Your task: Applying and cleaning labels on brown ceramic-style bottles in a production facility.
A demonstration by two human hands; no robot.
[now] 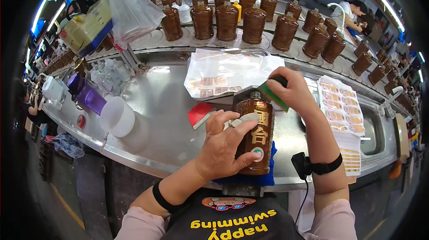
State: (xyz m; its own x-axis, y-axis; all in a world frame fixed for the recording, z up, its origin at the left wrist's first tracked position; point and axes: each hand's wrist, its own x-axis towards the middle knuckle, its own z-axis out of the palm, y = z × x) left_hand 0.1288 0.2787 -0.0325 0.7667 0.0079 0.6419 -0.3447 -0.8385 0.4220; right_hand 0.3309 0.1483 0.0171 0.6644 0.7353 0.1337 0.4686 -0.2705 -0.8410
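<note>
In front of me a brown bottle [254, 167] with gold characters and a small round label lies face up, its neck pointing away, on a blue cloth [272, 162]. My left hand [225, 144] lies across its left side, thumb near the round label and fingers curved over the face. Beneath those fingers shows a crumpled white wad [247, 118], perhaps cloth or paper. Above the bottle's right shoulder, my right hand [292, 91] pinches a flat green pad [273, 95]; its exact kind is unclear. Left of the bottle rests a red and white packet [199, 114].
A white sheet with gold stickers [214, 86] lies beyond the bottle; more sticker sheets [340, 106] lie right, beside a sink [373, 130]. Leftward stand a white tub [117, 116] and purple jug [87, 94]. Several brown bottles [227, 21] line the far conveyor, with co-workers behind.
</note>
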